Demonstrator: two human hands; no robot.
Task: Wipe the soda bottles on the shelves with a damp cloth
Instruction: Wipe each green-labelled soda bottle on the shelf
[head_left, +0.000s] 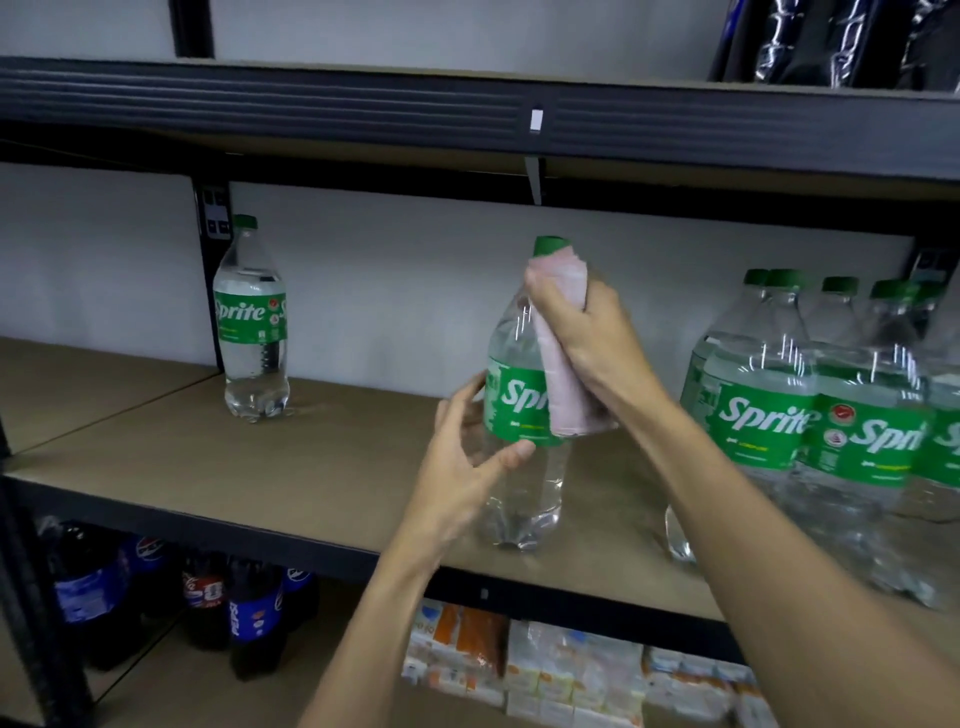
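A clear Sprite bottle (519, 395) with a green cap and label stands on the middle shelf board (311, 457). My right hand (587, 332) grips a pale pink cloth (563, 364) against the bottle's neck and shoulder; the cloth hangs down over the label. My left hand (467, 467) curls round the bottle's lower left side, thumb on the label's bottom edge. Another Sprite bottle (252, 322) stands alone at the back left. Several Sprite bottles (810, 415) crowd the right end of the shelf.
The dark upper shelf beam (363, 109) runs overhead. Below, several dark Pepsi bottles (249, 613) stand on the left and stacked white and orange packets (545, 670) lie at the centre right. A black upright post (31, 597) stands at the left edge.
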